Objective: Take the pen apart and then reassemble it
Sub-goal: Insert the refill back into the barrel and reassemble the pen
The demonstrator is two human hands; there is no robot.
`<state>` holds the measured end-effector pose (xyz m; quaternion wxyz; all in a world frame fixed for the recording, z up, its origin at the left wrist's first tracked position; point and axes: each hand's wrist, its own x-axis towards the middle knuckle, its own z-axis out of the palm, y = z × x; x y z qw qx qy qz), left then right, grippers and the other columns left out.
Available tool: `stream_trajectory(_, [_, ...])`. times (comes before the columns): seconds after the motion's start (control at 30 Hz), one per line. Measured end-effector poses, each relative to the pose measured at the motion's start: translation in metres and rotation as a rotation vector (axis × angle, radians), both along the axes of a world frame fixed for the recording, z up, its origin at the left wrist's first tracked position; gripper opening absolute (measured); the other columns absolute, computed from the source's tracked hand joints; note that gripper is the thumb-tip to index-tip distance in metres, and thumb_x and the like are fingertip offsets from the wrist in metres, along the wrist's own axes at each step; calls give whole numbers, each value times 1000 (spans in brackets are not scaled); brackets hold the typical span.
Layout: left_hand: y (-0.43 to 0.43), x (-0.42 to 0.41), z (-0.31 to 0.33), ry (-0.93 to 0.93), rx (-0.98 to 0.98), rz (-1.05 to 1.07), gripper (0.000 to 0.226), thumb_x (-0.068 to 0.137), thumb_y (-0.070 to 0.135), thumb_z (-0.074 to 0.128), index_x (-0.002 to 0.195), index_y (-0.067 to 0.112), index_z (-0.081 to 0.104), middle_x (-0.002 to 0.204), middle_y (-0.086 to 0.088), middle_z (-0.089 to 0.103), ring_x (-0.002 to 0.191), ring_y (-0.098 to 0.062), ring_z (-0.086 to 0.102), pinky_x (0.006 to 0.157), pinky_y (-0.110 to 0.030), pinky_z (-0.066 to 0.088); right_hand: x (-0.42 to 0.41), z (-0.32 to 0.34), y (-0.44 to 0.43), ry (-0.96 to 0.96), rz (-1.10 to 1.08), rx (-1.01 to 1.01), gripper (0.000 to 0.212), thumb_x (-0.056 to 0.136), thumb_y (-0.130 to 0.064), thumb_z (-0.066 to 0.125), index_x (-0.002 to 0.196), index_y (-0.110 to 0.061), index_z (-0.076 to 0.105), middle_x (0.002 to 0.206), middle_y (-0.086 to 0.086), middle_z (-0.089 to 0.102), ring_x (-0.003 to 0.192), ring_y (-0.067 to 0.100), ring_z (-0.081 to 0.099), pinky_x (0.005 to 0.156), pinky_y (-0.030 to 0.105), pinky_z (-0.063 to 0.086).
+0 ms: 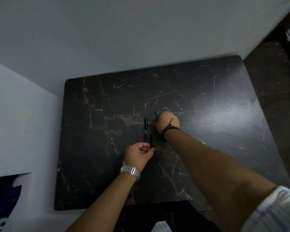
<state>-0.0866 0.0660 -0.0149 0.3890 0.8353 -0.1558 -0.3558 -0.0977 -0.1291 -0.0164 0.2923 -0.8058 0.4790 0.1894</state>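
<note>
Right hand (pixel 167 122) at frame centre is clamped on a blue pen piece (pixel 156 114), left hand (pixel 138 154) pinches a black piece (pixel 151 140); best align their axes before joining.

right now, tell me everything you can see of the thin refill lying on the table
The refill is a very thin, straight rod, dark blue, plastic by its look. It lies flat on the dark marble-patterned table, pointing away from the person, left of the other pen pieces. Its near end reaches the left hand; whether they touch is unclear.
</note>
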Motion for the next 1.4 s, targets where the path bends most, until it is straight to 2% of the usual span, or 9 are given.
stream_trajectory(0.1, [-5, 0, 4, -33, -24, 11, 12, 77, 15, 83, 84, 18, 74, 69, 7, 70, 57, 3, 63, 60, -16, 55, -13, 4, -8, -73, -150, 88, 36, 99, -29, 54, 125, -5, 61, 99, 15, 67, 88, 27, 70, 76, 37, 61])
stream_trajectory(0.2, [-10, 0, 6, -44, -55, 36, 14, 78, 12, 81, 82, 19, 70, 68, 6, 68, 55, 2, 62, 60, -18, 56, -32, 11, -5, -389, -560, 461, 21, 102, -16, 49, 115, 0, 53, 76, 16, 71, 59, 23, 74, 52, 33, 60])
stream_trajectory(0.27, [-12, 1, 7, -36, -72, 52, 13, 79, 10, 81, 84, 16, 71, 69, 4, 69, 58, -4, 66, 61, -22, 57, -45, 19, -4, -611, -772, 701, 16, 102, -11, 51, 114, 0, 52, 80, 19, 71, 59, 25, 74, 52, 34, 61])
stream_trajectory(0.37, [-15, 1, 7, -21, -90, 68, 13, 79, 9, 80, 91, 12, 74, 72, 1, 71, 62, -12, 69, 66, -32, 61, -61, 33, -2, -772, -791, 810, 12, 101, -8, 53, 112, -5, 55, 90, 18, 71, 68, 24, 74, 58, 32, 61])
stream_trajectory(0.5, [-16, 1, 10, -14, -94, 90, 21, 79, 9, 81, 100, 8, 77, 76, -4, 75, 65, -14, 72, 69, -34, 63, -64, 54, 4, -874, -727, 776, 10, 103, -7, 46, 106, -15, 53, 85, 13, 71, 68, 24, 75, 60, 35, 63])
stream_trajectory(0.7, [-17, -1, 12, -43, -79, 73, 27, 79, 10, 81, 105, 8, 77, 75, -3, 76, 61, 4, 69, 66, -16, 58, -57, 68, 14, -833, -565, 637, 11, 104, -9, 44, 112, -16, 50, 94, 11, 68, 73, 28, 75, 62, 48, 63])
stream_trajectory(0.9, [-13, -5, 13, -68, -80, 41, 28, 78, 12, 81, 105, 9, 77, 72, 1, 76, 63, 4, 70, 63, -10, 54, -59, 67, 15, -785, -405, 514, 14, 103, -12, 49, 101, -26, 52, 97, 12, 69, 74, 26, 76, 59, 41, 63])
stream_trajectory(1.13, [-6, -6, 10, -132, -59, 4, 23, 75, 19, 82, 98, 16, 80, 65, 13, 73, 63, 4, 69, 68, -17, 57, -62, 71, 15, -743, -35, 267, 11, 99, -8, 54, 104, -18, 55, 92, 5, 69, 73, 15, 73, 64, 33, 63])
stream_trajectory(1.4, [-5, -4, 13, -172, -70, -12, 23, 75, 19, 82, 98, 18, 80, 63, 21, 67, 64, 11, 68, 63, -8, 53, -59, 69, 19, -686, 96, 244, 12, 95, -10, 61, 100, -21, 58, 94, -2, 68, 86, 11, 69, 75, 29, 58])
